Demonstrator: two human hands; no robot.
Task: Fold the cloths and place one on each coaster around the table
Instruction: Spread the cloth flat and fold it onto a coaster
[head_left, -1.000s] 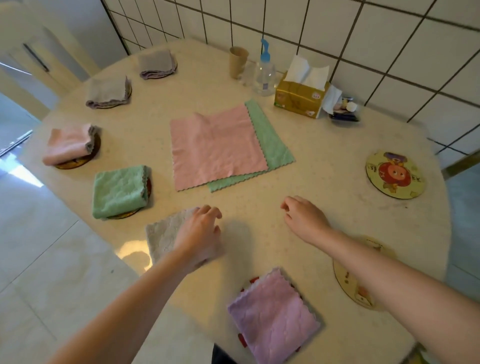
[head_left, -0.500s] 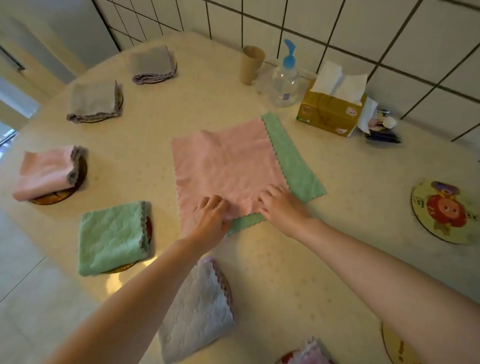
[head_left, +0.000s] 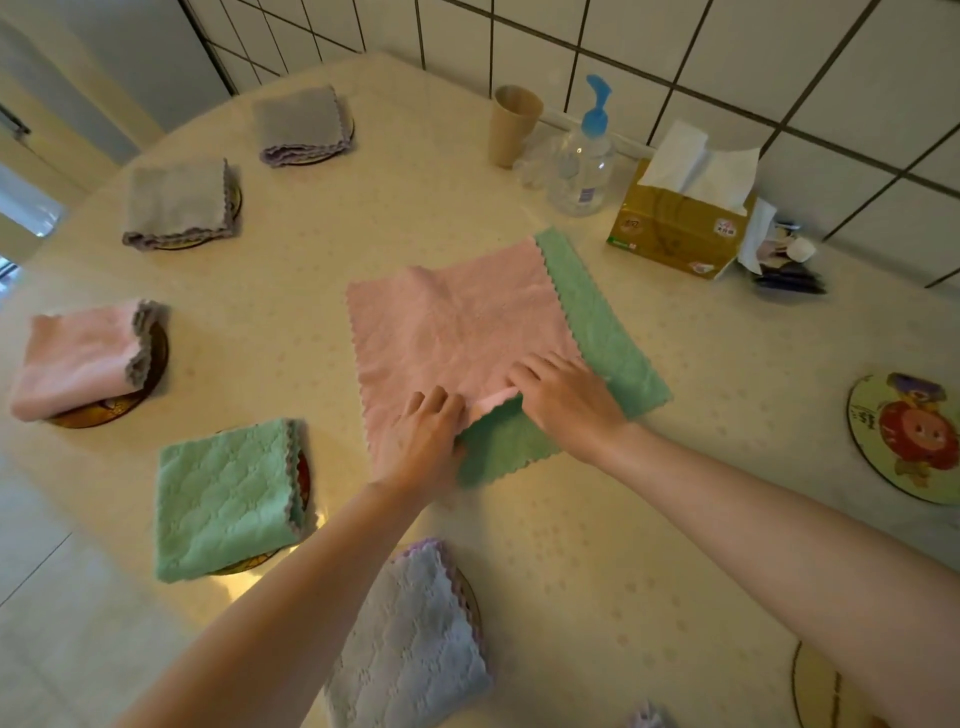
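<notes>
Pink cloth: lies flat in the middle of the table, stacked on a green cloth that shows along its right and near edges.
Left hand: on the near edge of the pink cloth, fingers curled into the fabric — it appears to pinch the edge, though the fingertips are hidden.
Right hand: just beside the left, fingers bent over the near right corner, where a lip of pink is lifted off the green.
Coasters filled: five folded cloths sit on coasters on the left and near side — two grey, one pink, one green, one pale grey-lilac.
Coasters open: the cartoon coaster at the right is bare; another at the bottom right edge is partly hidden by the forearm.
Risk, double pick: both layers are plush and touching — a deep pinch would likely drag the green cloth up with the pink.
Risk, skewed fold: both grips sit near the same corner, so the far left side may trail and fold crooked.
Risk, clutter: cup, pump bottle and tissue box stand near the far edge; a wide sweep could knock them.
</notes>
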